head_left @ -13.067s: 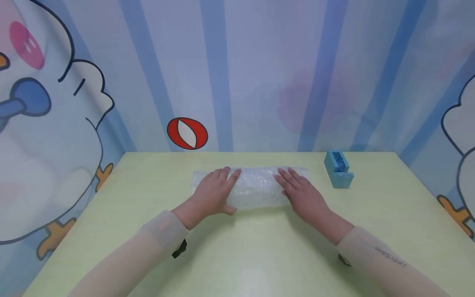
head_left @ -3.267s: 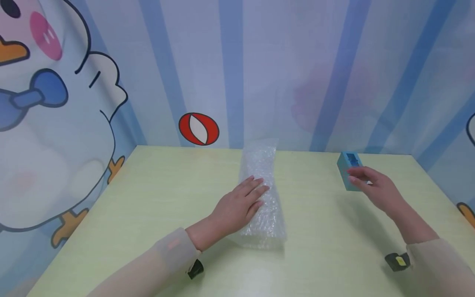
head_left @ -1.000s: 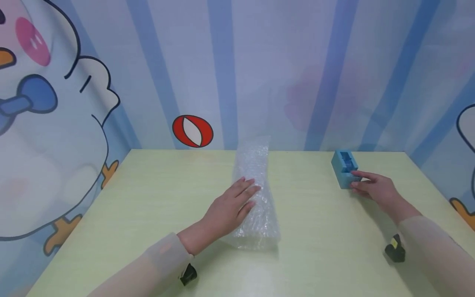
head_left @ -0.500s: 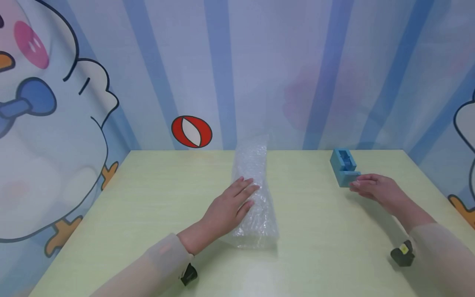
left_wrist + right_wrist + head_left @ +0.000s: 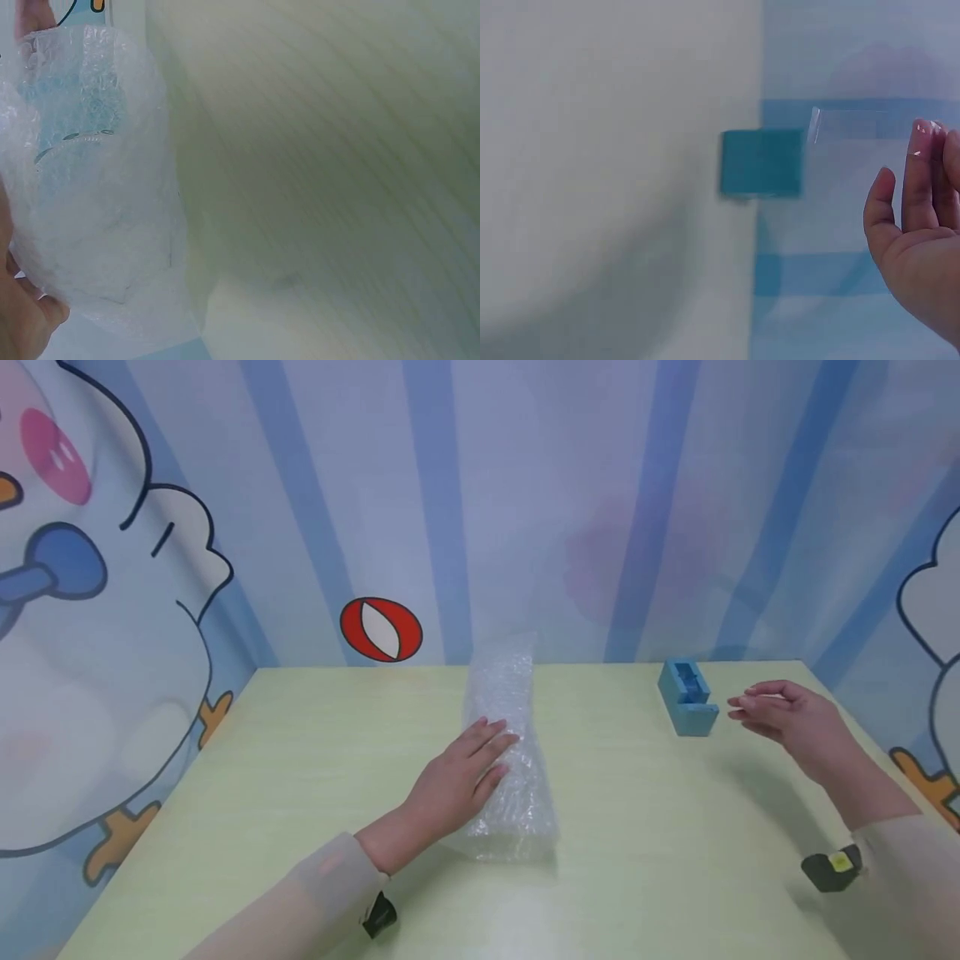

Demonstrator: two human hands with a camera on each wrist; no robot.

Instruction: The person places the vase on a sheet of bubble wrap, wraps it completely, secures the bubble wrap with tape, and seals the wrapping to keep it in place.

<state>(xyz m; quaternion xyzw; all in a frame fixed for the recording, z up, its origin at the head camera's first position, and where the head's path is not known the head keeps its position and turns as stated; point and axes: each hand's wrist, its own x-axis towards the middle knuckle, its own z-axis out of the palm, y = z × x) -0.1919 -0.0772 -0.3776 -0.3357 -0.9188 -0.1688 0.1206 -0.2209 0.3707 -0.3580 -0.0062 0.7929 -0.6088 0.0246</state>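
My left hand point(image 5: 450, 785) lies with straight fingers on a long piece of clear bubble wrap point(image 5: 506, 681), stretched front to back on the table. In the left wrist view the bubble wrap point(image 5: 105, 225) bulges close to the camera; whether anything is inside I cannot tell. My right hand point(image 5: 810, 731) is raised just right of a blue tape dispenser point(image 5: 692, 718), apart from it. The right wrist view shows its fingertips pinching a short strip of clear tape point(image 5: 855, 124), one end curled, near the blurred dispenser point(image 5: 761, 161).
The pale yellow table point(image 5: 330, 752) ends at a blue striped backdrop point(image 5: 525, 510) with printed cartoon figures. The far end of the bubble wrap reaches past the table's back edge against this backdrop.
The bubble wrap lay crosswise under both hands 13 seconds ago; now it runs lengthwise under the left alone. Within the last second my right hand left the dispenser, moving right with the tape strip.
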